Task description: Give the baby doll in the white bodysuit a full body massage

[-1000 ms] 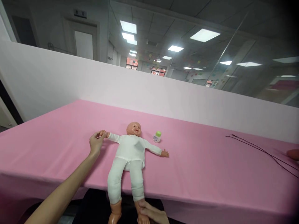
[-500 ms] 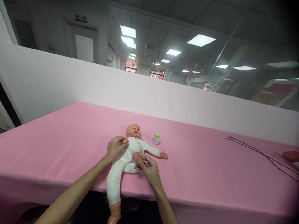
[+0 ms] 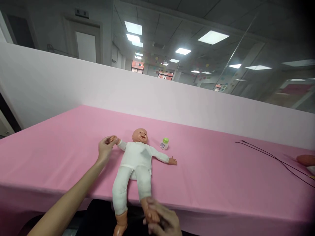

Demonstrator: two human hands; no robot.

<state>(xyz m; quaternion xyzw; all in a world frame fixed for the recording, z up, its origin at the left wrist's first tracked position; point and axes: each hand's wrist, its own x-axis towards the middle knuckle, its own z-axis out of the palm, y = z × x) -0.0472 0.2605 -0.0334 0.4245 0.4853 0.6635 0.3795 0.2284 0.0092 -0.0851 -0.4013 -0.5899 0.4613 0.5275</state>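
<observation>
A baby doll (image 3: 136, 157) in a white cloth suit lies on its back on the pink-covered table, head toward the far wall. My left hand (image 3: 106, 149) is closed around the doll's small hand at the picture's left, holding that arm out to the side. Over the table's front edge, my right hand (image 3: 163, 218) grips the doll's foot, slightly blurred, with the leg stretched out straight. The doll's other arm lies outstretched on the cloth. Its other leg hangs past the edge, untouched. A small jar with a green lid (image 3: 164, 144) stands beside the doll's head.
The pink tablecloth (image 3: 209, 170) drapes over the front edge. Thin black cables (image 3: 273, 155) run across the right side, near an orange-brown object (image 3: 306, 160) cut off by the frame. A low white wall (image 3: 157, 95) with glass above closes the back.
My left hand has drawn the doll's arm from its chest out to the left. My right hand has brought the bent leg down toward me, so it is now straight.
</observation>
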